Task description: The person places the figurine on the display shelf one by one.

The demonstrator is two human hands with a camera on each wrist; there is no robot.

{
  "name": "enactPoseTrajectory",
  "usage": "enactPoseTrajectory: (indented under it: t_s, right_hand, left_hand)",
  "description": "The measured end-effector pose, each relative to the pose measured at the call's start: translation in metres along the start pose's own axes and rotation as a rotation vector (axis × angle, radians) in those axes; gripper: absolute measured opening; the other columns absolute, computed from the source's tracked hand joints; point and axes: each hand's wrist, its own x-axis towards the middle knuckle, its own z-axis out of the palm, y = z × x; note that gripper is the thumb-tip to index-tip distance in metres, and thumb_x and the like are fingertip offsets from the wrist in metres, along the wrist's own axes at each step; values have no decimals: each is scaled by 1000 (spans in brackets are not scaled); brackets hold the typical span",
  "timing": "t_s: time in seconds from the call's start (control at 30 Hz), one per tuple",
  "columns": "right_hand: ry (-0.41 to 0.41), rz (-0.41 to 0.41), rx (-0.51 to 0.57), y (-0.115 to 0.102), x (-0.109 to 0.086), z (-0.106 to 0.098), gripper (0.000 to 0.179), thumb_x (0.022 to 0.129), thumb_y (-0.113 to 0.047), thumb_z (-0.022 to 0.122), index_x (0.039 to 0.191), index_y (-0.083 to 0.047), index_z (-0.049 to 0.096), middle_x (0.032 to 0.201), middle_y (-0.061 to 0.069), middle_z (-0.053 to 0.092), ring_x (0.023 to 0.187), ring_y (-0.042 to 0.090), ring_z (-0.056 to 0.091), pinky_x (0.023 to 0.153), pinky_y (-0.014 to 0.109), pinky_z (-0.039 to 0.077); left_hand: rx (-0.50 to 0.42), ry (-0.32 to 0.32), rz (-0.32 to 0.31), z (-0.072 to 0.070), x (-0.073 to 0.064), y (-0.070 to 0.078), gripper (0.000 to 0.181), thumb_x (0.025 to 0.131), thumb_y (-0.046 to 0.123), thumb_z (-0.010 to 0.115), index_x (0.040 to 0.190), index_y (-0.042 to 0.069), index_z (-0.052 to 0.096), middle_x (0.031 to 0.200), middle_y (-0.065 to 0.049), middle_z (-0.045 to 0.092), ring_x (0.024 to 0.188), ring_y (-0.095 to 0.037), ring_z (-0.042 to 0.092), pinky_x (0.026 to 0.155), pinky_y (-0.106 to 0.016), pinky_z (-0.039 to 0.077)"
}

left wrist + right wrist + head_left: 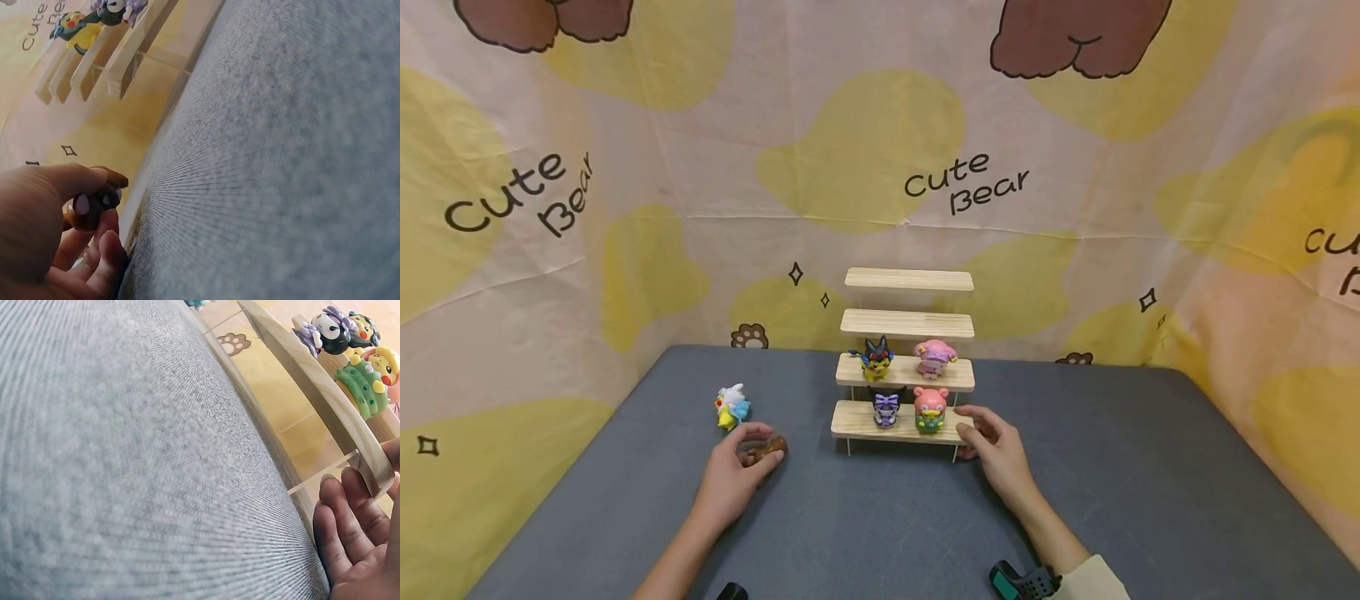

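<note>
My left hand (728, 477) pinches a small brown figurine (771, 447) between thumb and fingers, just over the table left of the stand. In the left wrist view, the brown figurine (87, 209) shows dark and lilac patches; its front is partly hidden by the fingers. At the stand's right end, my right hand (1006, 460) grips the lowest board of a tiered wooden display stand (853, 421). In the right wrist view its fingers (350, 525) curl beneath the board's end. A pink-and-green figurine (930, 410) and a black-and-purple figurine (886, 410) stand on that board.
The second board holds a black-and-yellow figurine (876, 362) and a pink-and-lilac figurine (936, 358). A white, blue and yellow figurine (732, 407) is on the grey table (865, 533) beyond my left hand. A printed cloth (865, 150) hangs behind.
</note>
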Motion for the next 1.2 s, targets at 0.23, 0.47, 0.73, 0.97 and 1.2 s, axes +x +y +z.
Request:
enactPoseTrajectory:
  t_s: [0.23, 0.47, 0.73, 0.97, 1.2]
  right_hand:
    - [1, -6, 9, 0, 0, 0, 26, 97, -15, 66, 122, -7, 69, 84, 11, 65, 70, 12, 65, 65, 26, 56]
    - [-2, -13, 2, 0, -1, -1, 26, 98, -16, 66, 122, -7, 68, 85, 10, 65, 71, 11, 65, 65, 26, 56]
    - [3, -7, -1, 1, 0, 0, 25, 97, -15, 67, 121, -8, 69, 84, 10, 65, 71, 11, 64, 65, 27, 56]
    - [0, -4, 10, 1, -1, 0, 25, 97, -15, 66, 121, -8, 69, 84, 12, 65, 70, 13, 67, 65, 27, 56]
    - [-2, -10, 13, 1, -1, -1, 25, 97, -16, 67, 121, -8, 69, 84, 11, 66, 70, 12, 66, 65, 26, 56]
  left_hand:
    - [94, 17, 9, 2, 0, 1, 10, 90, 14, 74, 100, 10, 74, 86, -4, 69, 58, -8, 45, 53, -24, 38]
    - [112, -16, 25, 3, -1, 3, 21, 83, 9, 81, 103, 9, 75, 87, -4, 73, 66, -7, 56, 59, -23, 44]
    - [159, -5, 53, 0, -1, 5, 26, 83, 8, 81, 109, 8, 74, 94, -7, 75, 69, -7, 59, 60, -21, 46]
    - [256, 62, 141, -2, -2, 5, 27, 83, 17, 83, 106, 9, 72, 83, -2, 72, 65, -4, 57, 60, -21, 45]
    - [353, 84, 267, 0, -3, 2, 16, 83, 19, 83, 98, 17, 75, 89, 4, 72, 80, -8, 62, 72, -29, 52]
